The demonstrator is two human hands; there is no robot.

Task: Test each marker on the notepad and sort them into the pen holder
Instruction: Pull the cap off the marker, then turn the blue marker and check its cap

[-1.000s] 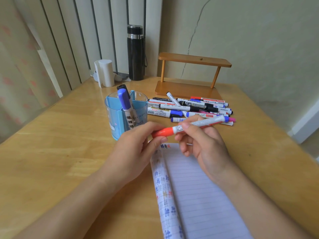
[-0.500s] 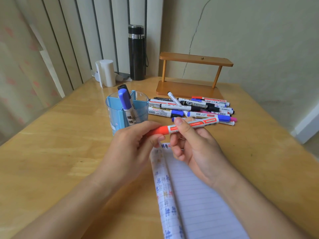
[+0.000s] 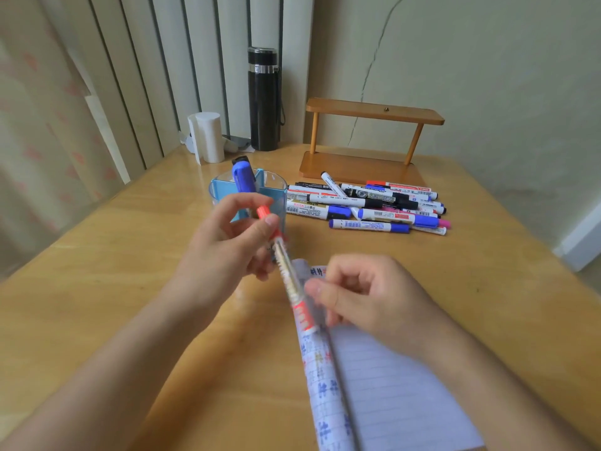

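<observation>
Red marker (image 3: 289,281) in pinch of L hand (image 3: 224,245); R hand (image 3: 367,294) alongside, grip unclear

Soft daylight; motion-blurred centre; wide-angle edge distortion

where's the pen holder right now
Head view, left of centre: the pen holder stands behind the left hand, with the marker pile to its right.

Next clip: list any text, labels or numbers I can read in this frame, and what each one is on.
Nothing reads clearly enough to quote.
Label print on the red marker held by the left hand: motion-blurred, unreadable.
Barcodes and label print on the marker pile: too small to read.
Blue characters on the notepad cover: too blurred to read.
</observation>
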